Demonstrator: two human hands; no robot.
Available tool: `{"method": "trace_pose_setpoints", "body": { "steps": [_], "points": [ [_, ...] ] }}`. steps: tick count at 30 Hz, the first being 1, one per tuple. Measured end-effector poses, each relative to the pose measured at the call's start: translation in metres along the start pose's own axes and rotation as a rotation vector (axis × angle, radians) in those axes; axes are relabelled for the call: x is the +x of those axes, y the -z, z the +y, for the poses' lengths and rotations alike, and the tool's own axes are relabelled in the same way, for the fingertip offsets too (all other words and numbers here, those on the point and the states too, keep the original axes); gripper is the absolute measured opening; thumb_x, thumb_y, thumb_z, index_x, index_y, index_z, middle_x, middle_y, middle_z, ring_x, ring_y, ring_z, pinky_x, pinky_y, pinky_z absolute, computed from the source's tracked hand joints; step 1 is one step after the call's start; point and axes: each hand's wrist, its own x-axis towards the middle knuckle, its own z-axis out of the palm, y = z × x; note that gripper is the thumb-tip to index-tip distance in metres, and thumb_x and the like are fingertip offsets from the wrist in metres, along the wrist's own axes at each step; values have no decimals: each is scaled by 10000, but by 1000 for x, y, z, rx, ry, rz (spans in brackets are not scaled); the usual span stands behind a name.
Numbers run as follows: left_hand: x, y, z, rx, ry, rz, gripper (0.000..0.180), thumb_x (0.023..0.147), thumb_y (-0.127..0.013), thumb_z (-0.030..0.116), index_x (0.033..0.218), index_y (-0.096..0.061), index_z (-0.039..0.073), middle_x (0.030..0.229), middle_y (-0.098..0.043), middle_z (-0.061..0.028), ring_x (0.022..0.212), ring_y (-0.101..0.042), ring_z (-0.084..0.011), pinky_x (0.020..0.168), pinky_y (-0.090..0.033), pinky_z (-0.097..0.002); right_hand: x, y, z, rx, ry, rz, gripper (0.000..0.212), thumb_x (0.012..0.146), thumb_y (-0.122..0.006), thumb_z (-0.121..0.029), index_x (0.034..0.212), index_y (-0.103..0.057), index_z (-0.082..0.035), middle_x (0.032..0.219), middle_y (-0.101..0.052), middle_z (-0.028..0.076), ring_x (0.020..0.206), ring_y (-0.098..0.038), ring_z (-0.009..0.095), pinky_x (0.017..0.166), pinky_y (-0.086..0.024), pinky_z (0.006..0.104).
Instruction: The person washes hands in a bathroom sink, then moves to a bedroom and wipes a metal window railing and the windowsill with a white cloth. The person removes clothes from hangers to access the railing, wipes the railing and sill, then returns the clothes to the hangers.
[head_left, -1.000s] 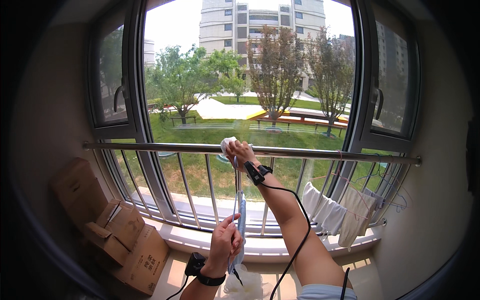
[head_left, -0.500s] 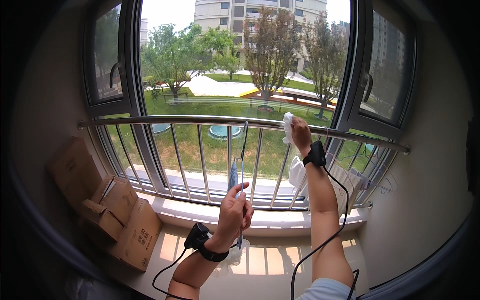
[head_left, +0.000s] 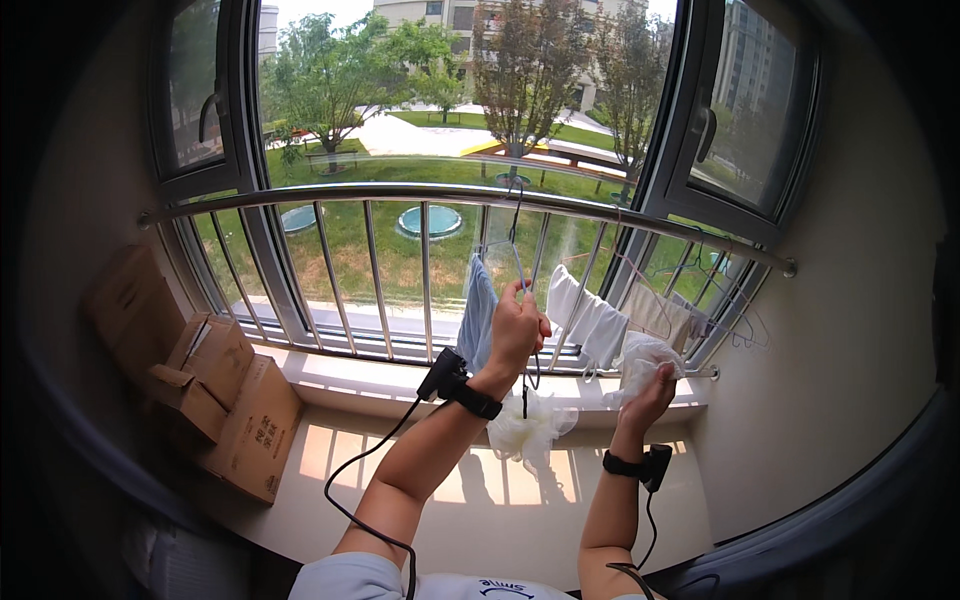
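Observation:
My left hand [head_left: 512, 332] is closed around the wire of a clothes hanger [head_left: 519, 262], just in front of the railing. The hanger's dark hook reaches up to the top rail. A blue cloth [head_left: 478, 315] hangs beside that hand, and a whitish mesh bath puff [head_left: 530, 430] dangles below it on a dark cord. To the right, my right hand [head_left: 648, 400] grips a crumpled white cloth [head_left: 645, 362], held low and away from the top rail. Behind it, a white cloth [head_left: 588, 318] and a beige cloth [head_left: 658, 308] hang at the railing.
A metal railing [head_left: 400, 193] with upright bars crosses in front of the window. Several empty wire hangers [head_left: 735, 290] hang at its right end. Cardboard boxes [head_left: 250, 425] are stacked at the left wall. Black cables [head_left: 345, 470] trail from both wrists.
My right hand has come down from the top rail with the white cloth. My left hand has moved up and right, still holding the hanger. The view has tilted downward.

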Motion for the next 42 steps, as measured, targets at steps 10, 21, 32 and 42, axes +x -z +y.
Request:
{"method": "trace_pose_setpoints", "body": {
  "steps": [10, 21, 32, 42],
  "points": [
    [-3, -61, -16, -7, -24, -6, 307, 980, -369, 163, 1227, -409, -14, 521, -535, -48, 338, -426, -85, 307, -331, -233, 25, 61, -18, -5, 28, 64, 443, 968, -461, -374, 1084, -554, 43, 1037, -585, 124, 959, -549, 221, 890, -417, 344],
    [102, -67, -68, 319, -89, 151, 324, 935, -383, 152, 1205, -449, -14, 575, -607, -102, 401, -558, -158, 351, -419, -286, -8, 76, -7, -22, -70, -161, 422, 984, -420, -332, 1119, -547, 47, 1085, -587, 127, 1013, -529, 213, 927, -385, 337],
    [133, -53, -109, 409, 108, 34, 241, 956, -279, 134, 1152, -334, 4, 612, -607, -151, 399, -545, -180, 327, -416, -298, 1, 79, -2, -80, -85, -207, 406, 967, -471, -348, 1077, -577, 29, 1023, -604, 94, 945, -540, 171, 870, -408, 303],
    [108, -31, -101, 986, -380, 161, 380, 965, -415, 294, 1071, -524, -55, 867, -641, -252, 796, -633, -407, 705, -510, -462, 0, 43, -27, 131, -137, -214, 423, 987, -428, -324, 1168, -537, 43, 1125, -589, 122, 1043, -536, 207, 922, -397, 316]
  ]
}}
